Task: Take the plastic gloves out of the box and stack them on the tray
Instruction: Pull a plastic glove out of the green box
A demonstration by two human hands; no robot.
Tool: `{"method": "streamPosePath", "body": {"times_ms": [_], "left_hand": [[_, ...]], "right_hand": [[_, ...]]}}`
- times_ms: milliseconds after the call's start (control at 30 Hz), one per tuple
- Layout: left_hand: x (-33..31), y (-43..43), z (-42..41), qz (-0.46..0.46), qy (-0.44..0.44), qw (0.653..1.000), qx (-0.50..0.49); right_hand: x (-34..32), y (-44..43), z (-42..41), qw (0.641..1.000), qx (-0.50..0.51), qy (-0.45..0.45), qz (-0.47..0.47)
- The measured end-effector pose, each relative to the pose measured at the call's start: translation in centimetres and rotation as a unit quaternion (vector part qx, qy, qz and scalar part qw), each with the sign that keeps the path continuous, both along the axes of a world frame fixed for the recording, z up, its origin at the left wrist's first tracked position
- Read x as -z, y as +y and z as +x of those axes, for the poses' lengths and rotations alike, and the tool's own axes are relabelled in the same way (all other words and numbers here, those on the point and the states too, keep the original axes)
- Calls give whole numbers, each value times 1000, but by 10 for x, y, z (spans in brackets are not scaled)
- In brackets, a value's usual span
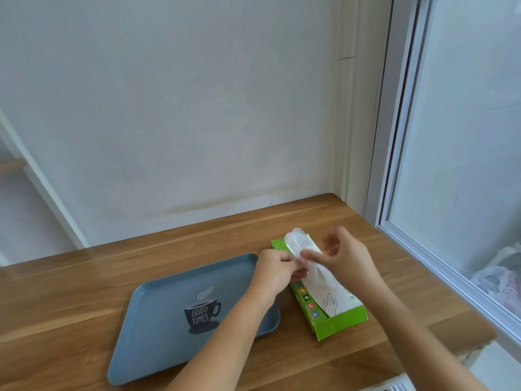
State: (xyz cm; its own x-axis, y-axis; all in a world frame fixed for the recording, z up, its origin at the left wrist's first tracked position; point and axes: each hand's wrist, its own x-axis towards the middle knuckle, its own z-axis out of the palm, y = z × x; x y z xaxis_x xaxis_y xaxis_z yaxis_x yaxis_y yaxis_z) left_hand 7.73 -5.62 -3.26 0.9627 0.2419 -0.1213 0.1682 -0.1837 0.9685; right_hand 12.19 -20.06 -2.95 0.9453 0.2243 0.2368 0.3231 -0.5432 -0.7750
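A green and white glove box (329,303) lies flat on the wooden table, to the right of a grey-blue tray (158,328) printed with a coffee cup and "GOOD TIMES". A clear plastic glove (297,244) sticks up out of the box's far end. My left hand (275,268) pinches the glove's lower edge over the tray's far right corner. My right hand (342,256) hovers above the box and pinches the same glove from the right side. The tray holds nothing.
The wooden table (84,294) runs along a pale wall. A window frame (394,165) borders the table on the right, with bags visible behind the glass. The table's front right corner ends near the box.
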Motion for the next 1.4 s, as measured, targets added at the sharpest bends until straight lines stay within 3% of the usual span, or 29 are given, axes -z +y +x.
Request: {"method": "streamPosePath", "body": {"times_ms": [67, 267, 467, 533, 600, 700, 767, 833, 1067, 1200, 1300, 1400], "left_hand": [[2, 1, -1, -52, 4, 999, -6], [3, 7, -4, -88, -20, 995, -33], [3, 8, -7, -181, -1, 983, -25], [6, 7, -7, -195, 11, 981, -25], [9, 6, -6, -212, 19, 977, -28], [11, 4, -5, -241, 21, 970, -39], [11, 1, -4, -241, 17, 969, -46], [12, -2, -4, -230, 6, 972, -53], [13, 0, -9, -238, -32, 970, -29], [14, 0, -9, -249, -37, 967, -27], [15, -4, -7, -272, -40, 961, -13], [14, -6, -5, -314, -44, 948, -18]], "right_hand": [[15, 0, -7, 999, -24, 31, -36], [24, -1, -8, 987, 1, 121, 105], [17, -2, 1, 993, 55, 76, 65], [14, 0, -1, 995, 101, 15, 12], [15, -1, -4, 984, 108, -145, -11], [11, 0, -15, 962, 0, -274, -6], [8, 6, -22, 971, -50, -235, -6], [9, 9, -20, 990, -62, -126, -13], [21, 5, -5, 994, 56, 40, 79], [25, 8, -5, 995, 96, -10, -12], [24, 13, -8, 992, 30, -100, -73], [23, 15, -9, 990, -32, -100, -90]]}}
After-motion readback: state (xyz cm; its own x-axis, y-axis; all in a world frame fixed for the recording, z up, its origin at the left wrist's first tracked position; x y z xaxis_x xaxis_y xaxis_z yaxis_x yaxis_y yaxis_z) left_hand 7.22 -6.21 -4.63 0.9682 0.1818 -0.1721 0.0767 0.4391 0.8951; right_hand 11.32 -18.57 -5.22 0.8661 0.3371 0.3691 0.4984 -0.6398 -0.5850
